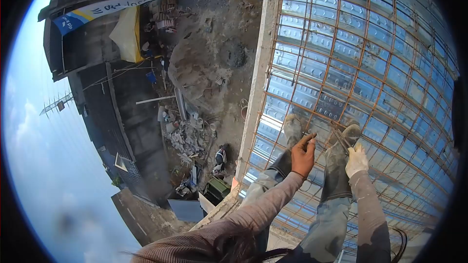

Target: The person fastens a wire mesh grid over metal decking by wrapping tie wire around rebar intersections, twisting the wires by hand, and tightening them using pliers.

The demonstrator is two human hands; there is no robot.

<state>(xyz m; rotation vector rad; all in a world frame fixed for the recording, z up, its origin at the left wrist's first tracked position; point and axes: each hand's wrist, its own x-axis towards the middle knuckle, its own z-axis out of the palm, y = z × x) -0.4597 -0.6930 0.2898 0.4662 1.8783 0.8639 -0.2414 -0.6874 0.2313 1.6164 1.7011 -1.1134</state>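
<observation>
My left hand (303, 157), bare, is closed in a pinch above the steel mesh. A small dark bit shows at its fingertips, too small to name. In a pale work glove, my right hand (357, 160) grips a pair of pincers (341, 139), whose slim metal arms point up and left over my boot. Below both hands lies a grid of rusty rebar (336, 58) over shiny ribbed metal decking (292, 56). My two dusty boots (352, 131) stand on this grid, one near each hand.
A concrete edge (257, 80) runs along the deck's left side, with a drop to the ground beyond. Down there are a rubble heap (187, 136), a green bin (216, 190), a yellow tarp (130, 34) and a banner (105, 9). People are near the tarp.
</observation>
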